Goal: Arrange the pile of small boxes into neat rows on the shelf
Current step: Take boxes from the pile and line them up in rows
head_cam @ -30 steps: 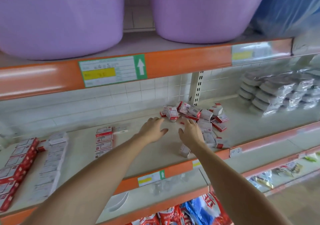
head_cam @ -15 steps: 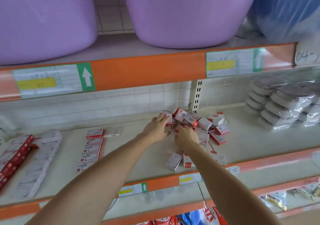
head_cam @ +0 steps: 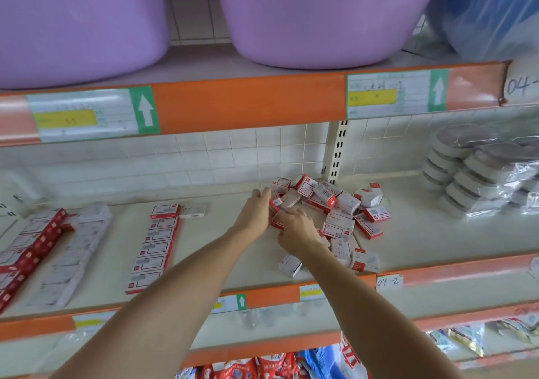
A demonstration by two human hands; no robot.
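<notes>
As loose boxes (head_cam: 326, 201) lie heaped at the shelf's (head_cam: 227, 233) back edge, both hands work the pile. The left hand (head_cam: 256, 212) grasps a box; the right hand's (head_cam: 297, 227) grip cannot be told.

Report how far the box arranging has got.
Done: one neat row of boxes runs front to back on the shelf, left of the pile. In hand: both the left hand and right hand are at the pile's left edge, gathering boxes. Left: most of the pile is still jumbled, with loose boxes near the front edge.
</notes>
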